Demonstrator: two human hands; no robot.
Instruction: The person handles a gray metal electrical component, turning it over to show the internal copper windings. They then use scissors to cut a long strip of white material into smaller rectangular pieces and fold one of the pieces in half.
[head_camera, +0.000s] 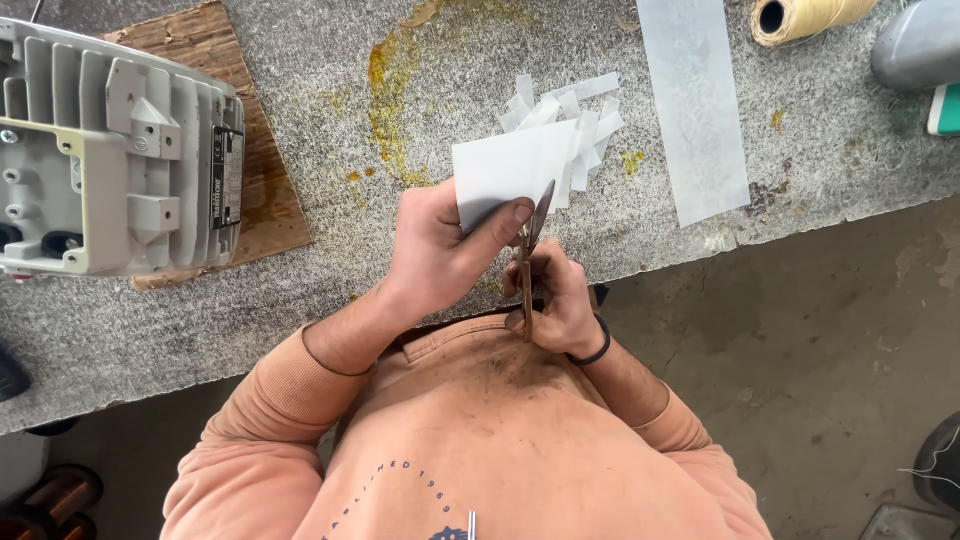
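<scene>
left hand: left hand (440, 250) at frame centre, clenched on a white paper sheet (505, 170); thumb pressed on the sheet's lower edge, fingers behind it
right hand: right hand (560, 300) at about 5 o'clock from the left hand, just beside it; wrapped round the handles of scissors (530, 250); black band on the wrist
scissors: blades point to 12 o'clock; tips touch the sheet's right lower edge; blades nearly together, exact gap hard to tell
paper sheet: held up over the bench edge, tilted; corner toward 1 o'clock overlaps the strip pile
cut strips: loose pile of white paper strips (570, 115) on the bench at 1 o'clock from the hands, just behind the sheet
long strip: wide pale paper band (695, 110) lying flat at 2 o'clock, apart from the pile
bench: grey stone worktop (300, 90) with yellow stains at 12 o'clock
motor housing: grey ribbed metal casing (110, 150) at 9 o'clock, resting on a wooden board (260, 190)
twine: spool of tan twine (805, 18) at top right edge
clothing: peach sweatshirt (480, 440) at 6 o'clock
</scene>
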